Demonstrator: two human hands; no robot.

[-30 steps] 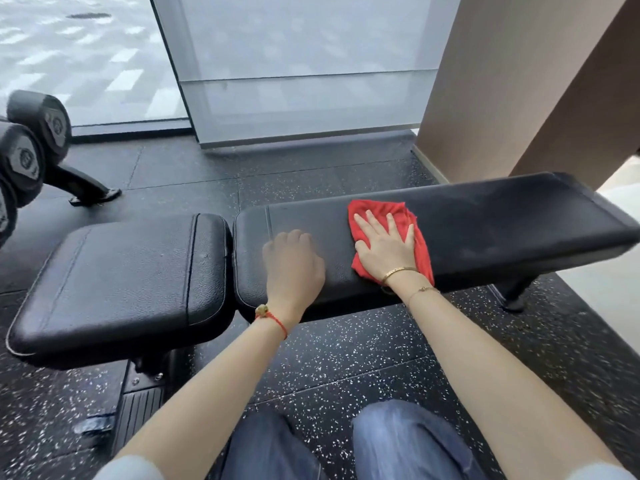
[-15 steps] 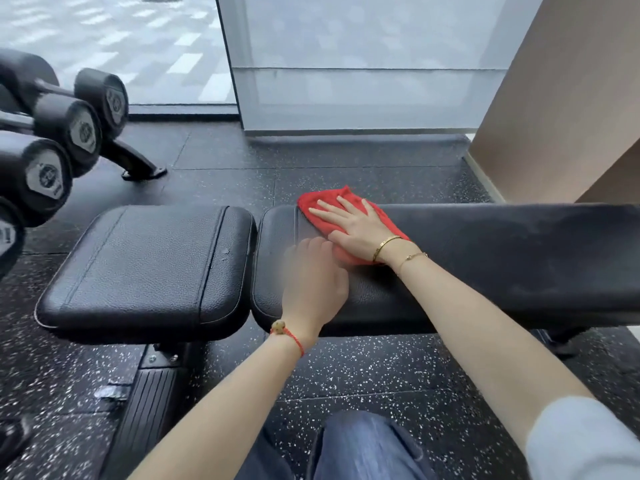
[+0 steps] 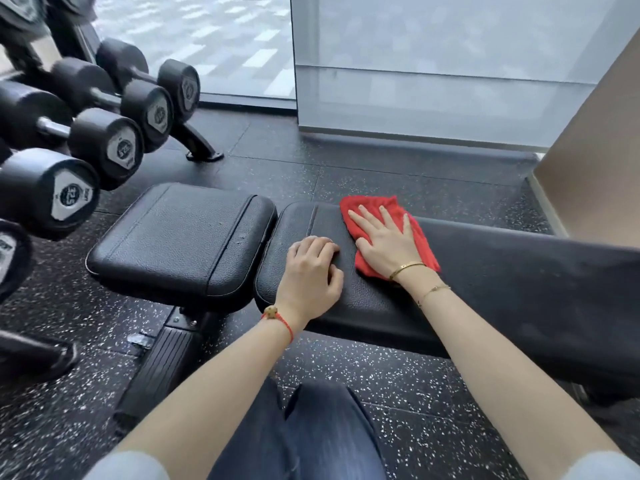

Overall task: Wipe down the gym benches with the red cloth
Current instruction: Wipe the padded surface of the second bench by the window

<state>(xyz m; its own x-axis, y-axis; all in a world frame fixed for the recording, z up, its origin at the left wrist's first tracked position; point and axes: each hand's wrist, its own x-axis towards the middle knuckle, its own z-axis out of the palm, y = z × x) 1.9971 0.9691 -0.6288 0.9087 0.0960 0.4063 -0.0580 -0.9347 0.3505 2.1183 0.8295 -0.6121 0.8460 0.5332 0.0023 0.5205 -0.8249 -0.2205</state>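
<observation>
Head view puts both of my hands on the long back pad [image 3: 519, 282] of the black bench. My right hand [image 3: 388, 242] lies flat on the red cloth [image 3: 367, 206], fingers straight and slightly spread, pressing it onto the pad near its left end at the far edge. My left hand [image 3: 311, 271] rests just beside it on bare padding, fingers curled under and gripping nothing. Across a narrow gap to the left sits the square seat pad [image 3: 180, 237]. Further left, dumbbells [image 3: 104, 143] lie on a rack. Speckled black floor [image 3: 346, 368] runs under the bench.
</observation>
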